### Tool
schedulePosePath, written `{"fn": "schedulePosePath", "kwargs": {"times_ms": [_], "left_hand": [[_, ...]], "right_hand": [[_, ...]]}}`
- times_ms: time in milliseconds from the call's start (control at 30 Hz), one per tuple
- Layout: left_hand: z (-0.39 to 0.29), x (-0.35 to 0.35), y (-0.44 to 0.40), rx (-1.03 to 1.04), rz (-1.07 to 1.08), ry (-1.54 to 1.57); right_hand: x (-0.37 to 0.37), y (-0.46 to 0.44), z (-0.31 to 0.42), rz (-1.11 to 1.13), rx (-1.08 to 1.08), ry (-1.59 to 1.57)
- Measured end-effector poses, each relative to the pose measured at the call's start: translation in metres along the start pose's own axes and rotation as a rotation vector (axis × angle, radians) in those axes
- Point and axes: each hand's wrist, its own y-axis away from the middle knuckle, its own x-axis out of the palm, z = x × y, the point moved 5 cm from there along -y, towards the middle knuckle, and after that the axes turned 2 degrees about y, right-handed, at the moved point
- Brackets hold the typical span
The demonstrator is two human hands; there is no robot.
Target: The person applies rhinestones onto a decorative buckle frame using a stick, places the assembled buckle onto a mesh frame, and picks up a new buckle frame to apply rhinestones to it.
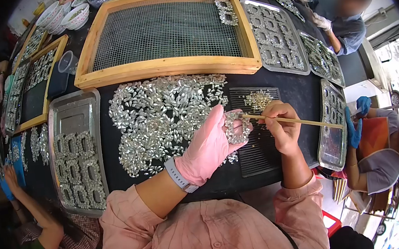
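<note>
Wears, closest to the camera, a pink striped shirt (215, 233), with a grey-banded watch (179, 175) on the left wrist. Holds a jewelled open oblong piece (231, 130) in the pink-gloved left hand (206, 145), with thumb and fingers partly closed about its edge. Pinches a thin wooden stick (305, 122) firmly between thumb and fingers of the bare right hand (281, 124), with the tip at the piece's upper right edge and the shaft slanting out over the small right-hand tray (322, 157). Has, under and beside both hands, a black ridged board (259, 159) with small gold stones (258, 100). Shows a broad spread of silver leaf-shaped stones (155, 114) just left of that. Beyond, has a wood-framed mesh (162, 32) with one similar piece in its far right corner. Carries similar pieces in rows on a metal tray (75, 122) at left and a larger tray (275, 35) at far right. Includes blue-gloved hands (353, 129) of a co-worker at right, well apart from the right hand.
</note>
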Motion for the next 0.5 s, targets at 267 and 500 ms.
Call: {"fn": "schedulePosePath", "kwargs": {"times_ms": [267,500], "left_hand": [[-0.0018,0.0019,0.001,0.022,-0.021,-0.008],[-0.0019,0.002,0.0005,0.024,-0.008,-0.004]], "right_hand": [[-0.0032,-0.0007,-0.0001,-0.019,-0.026,-0.01],[-0.0065,-0.0017,0.0007,-0.133,0.002,-0.075]]}}
